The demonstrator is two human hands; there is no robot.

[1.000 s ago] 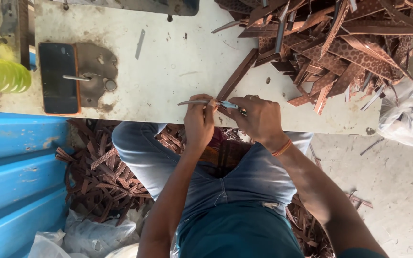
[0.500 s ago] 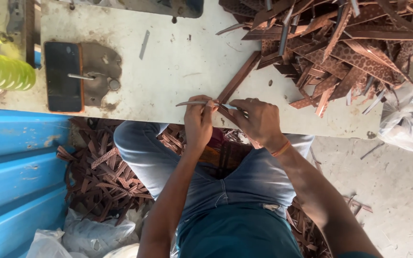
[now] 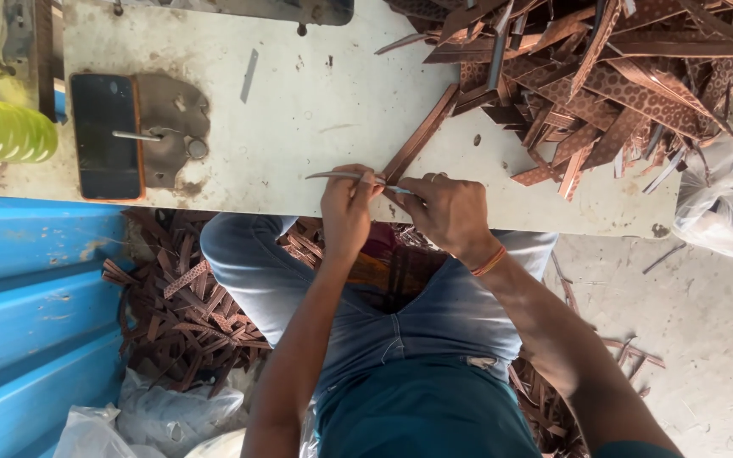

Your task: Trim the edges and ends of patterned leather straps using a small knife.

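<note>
Down in the head view, both hands met at the near edge of the pale desk [image 3: 299, 102]. The left hand [image 3: 345, 208] had its grip closed on a thin grey strip [image 3: 337, 175] that stuck out to the left just above the desk edge. The right hand [image 3: 447, 212], with an orange band [image 3: 489, 261] at the wrist, was pinched shut on the near end of a long brown strip [image 3: 422, 136], which lay slanting away across the desk toward a heap of brown strips [image 3: 604, 76] at the far right. The two hands nearly touched where the strips met. Farther left on the desk lay a dark phone [image 3: 105, 136] just beside a grey metal plate [image 3: 171, 127], with a yellow-green ribbed spool [image 3: 2, 129] at the left edge. More brown offcuts [image 3: 188, 314] littered the floor beside a blue panel [image 3: 27, 297]. A clear plastic bag [image 3: 727, 212] sat at the right.
</note>
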